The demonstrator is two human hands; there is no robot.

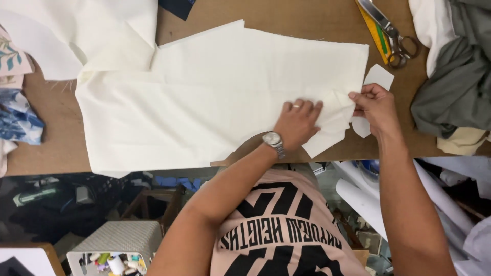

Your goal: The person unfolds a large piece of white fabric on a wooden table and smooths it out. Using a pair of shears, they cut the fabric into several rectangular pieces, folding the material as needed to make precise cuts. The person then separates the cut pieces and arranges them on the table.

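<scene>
brown cutting table (307, 13) across the far half of the view, crowded at both ends. spread over most of it, a large cream fabric panel (204, 97), lying flat, its right edge near the right side of the table and its near edge close to the table's lip. heaped at the far right, a grey-green cloth pile (455, 87) with white cloth beside it. at the far left, more white cloth and a blue floral print scrap (18, 120). far right of centre, metal scissors (394, 36) resting on a yellow ruler (376, 33), well apart from both hands.

at the panel's near right corner, a small cream pattern-shaped piece (332, 125) laid over the fabric edge, part of it overhanging the panel. left hand (296, 122), wristwatch on the wrist, pressed flat with fingers spread, pinning the small piece and panel to the table, not gripping. right hand (376, 107) pinching the right edge of the small piece between thumb and fingertips. just beyond that hand, two small white offcuts (379, 76) lying loose.

likely trouble: small piece sliding out of line if the flat palm eases off, thin cloth being slippery on cloth. also a dragged or rucked corner on the panel from too strong a tug by the pinching fingers. loose offcuts easily swept off the edge by a forearm.
</scene>
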